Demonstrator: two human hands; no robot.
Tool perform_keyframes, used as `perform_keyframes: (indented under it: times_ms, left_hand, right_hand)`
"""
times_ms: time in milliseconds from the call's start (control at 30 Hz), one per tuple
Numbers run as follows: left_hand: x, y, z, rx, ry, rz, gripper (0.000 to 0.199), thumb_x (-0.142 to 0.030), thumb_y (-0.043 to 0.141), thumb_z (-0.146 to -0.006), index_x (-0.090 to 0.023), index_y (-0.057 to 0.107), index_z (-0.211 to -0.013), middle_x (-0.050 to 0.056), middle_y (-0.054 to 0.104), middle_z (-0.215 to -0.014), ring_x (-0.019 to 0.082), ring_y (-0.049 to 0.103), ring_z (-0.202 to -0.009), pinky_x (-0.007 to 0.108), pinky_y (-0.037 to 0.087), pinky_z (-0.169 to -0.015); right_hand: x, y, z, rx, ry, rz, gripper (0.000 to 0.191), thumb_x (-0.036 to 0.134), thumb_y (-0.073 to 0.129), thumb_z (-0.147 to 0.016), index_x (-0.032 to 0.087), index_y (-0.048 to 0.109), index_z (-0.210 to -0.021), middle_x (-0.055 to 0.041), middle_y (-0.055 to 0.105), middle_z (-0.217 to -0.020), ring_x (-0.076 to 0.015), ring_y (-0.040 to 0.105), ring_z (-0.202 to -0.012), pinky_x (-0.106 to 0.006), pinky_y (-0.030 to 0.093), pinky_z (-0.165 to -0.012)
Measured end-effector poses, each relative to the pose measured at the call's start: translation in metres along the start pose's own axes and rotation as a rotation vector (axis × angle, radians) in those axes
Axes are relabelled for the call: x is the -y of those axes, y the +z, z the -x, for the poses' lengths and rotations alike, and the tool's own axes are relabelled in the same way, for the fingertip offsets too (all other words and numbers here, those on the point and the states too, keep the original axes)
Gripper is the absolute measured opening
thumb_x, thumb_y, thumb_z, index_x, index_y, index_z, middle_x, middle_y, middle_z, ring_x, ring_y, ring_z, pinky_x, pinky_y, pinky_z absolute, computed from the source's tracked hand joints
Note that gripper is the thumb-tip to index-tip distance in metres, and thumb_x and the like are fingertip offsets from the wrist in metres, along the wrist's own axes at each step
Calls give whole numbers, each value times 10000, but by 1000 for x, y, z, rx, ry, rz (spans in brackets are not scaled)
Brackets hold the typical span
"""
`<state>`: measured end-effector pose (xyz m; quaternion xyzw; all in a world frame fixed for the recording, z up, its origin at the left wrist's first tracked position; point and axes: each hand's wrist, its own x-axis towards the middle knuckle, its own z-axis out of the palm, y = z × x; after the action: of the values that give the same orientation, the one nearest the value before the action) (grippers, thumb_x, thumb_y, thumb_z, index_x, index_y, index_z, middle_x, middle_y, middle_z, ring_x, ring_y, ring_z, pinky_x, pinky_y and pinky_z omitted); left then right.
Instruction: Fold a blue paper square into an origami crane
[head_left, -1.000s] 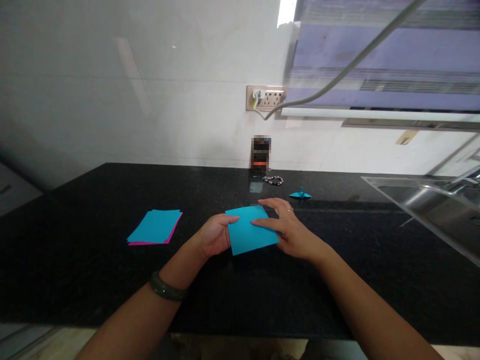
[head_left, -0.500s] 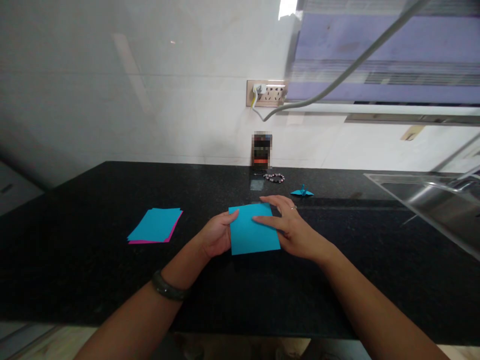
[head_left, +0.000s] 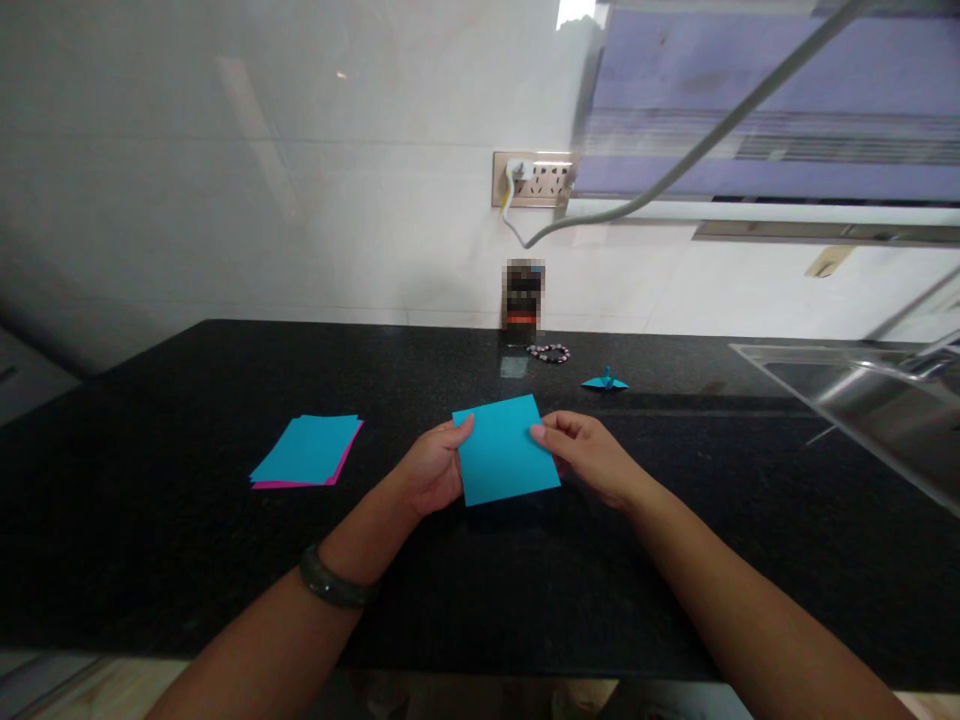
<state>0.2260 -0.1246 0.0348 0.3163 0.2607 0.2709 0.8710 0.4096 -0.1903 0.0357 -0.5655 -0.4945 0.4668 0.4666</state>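
A square sheet of blue paper (head_left: 507, 452) is held slightly tilted above the dark counter, between both hands. My left hand (head_left: 436, 468) grips its left edge, thumb on top and the other fingers hidden beneath. On the opposite edge, my right hand (head_left: 589, 450) pinches the paper between thumb and curled fingers. A stack of blue and pink paper (head_left: 307, 450) lies to the left of my left hand. Beyond my right hand sits a small folded blue paper crane (head_left: 605, 380).
The black counter (head_left: 187, 560) runs to a tiled wall. Against it stands a blurred-out dark object (head_left: 523, 300), with a beaded bracelet (head_left: 551, 353) beside it. A metal sink (head_left: 862, 400) is at the right. A cable (head_left: 675, 175) hangs from the wall socket (head_left: 532, 180).
My right hand's spread fingers have come off the paper's face and closed on its right edge. The sheet has turned slightly, its right side rising. My left hand keeps its grip.
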Motion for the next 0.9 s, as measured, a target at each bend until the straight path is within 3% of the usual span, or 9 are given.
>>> perform_keyframes:
  times_ms: [167, 300, 367, 433, 533, 633, 767, 900]
  left_hand:
    - [3, -1, 0, 43, 1, -33, 427, -272, 459, -831, -91, 435, -1217, 179, 624, -1026, 284, 594, -931, 464, 413, -847]
    - [4, -2, 0, 8, 25, -63, 411, -244, 472, -824, -90, 442, -1205, 178, 628, -1013, 282, 606, -902, 472, 422, -833]
    - [3, -2, -1, -27, 28, -58, 407, -244, 466, -827, -88, 443, -1202, 177, 626, -1017, 281, 606, -901, 472, 426, -831]
    - [3, -2, -2, -50, 30, -49, 404, -243, 461, -829, -87, 443, -1201, 176, 625, -1019, 279, 606, -902, 468, 430, -830]
    - [2, -2, -3, -74, 37, -40, 403, -238, 457, -830, -73, 441, -1197, 181, 624, -1013, 276, 608, -898, 458, 437, -826]
    - [1, -1, -2, -95, 42, -46, 407, -236, 452, -833, -60, 429, -1199, 188, 623, -1006, 272, 612, -882, 455, 443, -819]
    - [1, -2, -2, -69, 79, -62, 386, -220, 477, -821, -71, 445, -1175, 175, 618, -1018, 251, 618, -859, 431, 457, -811]
    - [3, -4, -1, -12, 104, -91, 352, -209, 501, -807, -131, 461, -1148, 139, 597, -1071, 247, 607, -895, 423, 478, -776]
  right_hand:
    - [-4, 5, 1, 27, 4, -78, 285, 405, 585, -700, 178, 451, -589, 71, 396, -437, -58, 342, -367, -189, 272, -382]
    - [-6, 0, -4, 4, -56, -21, 233, 382, 480, -775, 173, 508, -676, 51, 438, -487, -75, 398, -405, -200, 327, -411]
    - [-7, -5, -7, -93, -164, 75, 186, 310, 450, -791, 181, 539, -891, 18, 517, -628, -99, 475, -506, -220, 393, -471]
    - [-9, -12, -9, -160, -349, 260, 294, 219, 484, -759, 197, 492, -1052, -44, 553, -876, -130, 529, -675, -256, 443, -558]
    - [-6, -20, -6, -44, -596, 532, 439, 133, 568, -679, 223, 487, -1100, -108, 393, -1203, -229, 431, -1068, -350, 460, -745]
    - [-1, -21, 0, 46, -704, 659, 437, 121, 623, -648, 226, 528, -1062, -94, 247, -1327, -255, 308, -1198, -428, 353, -927]
    - [2, -12, 2, 115, -702, 630, 235, 179, 631, -682, 218, 606, -913, -66, 273, -1328, -245, 320, -1204, -407, 313, -969]
    - [-6, -6, -3, 8, -606, 465, 114, 251, 573, -753, 217, 629, -847, -60, 421, -1228, -214, 432, -1117, -382, 334, -950]
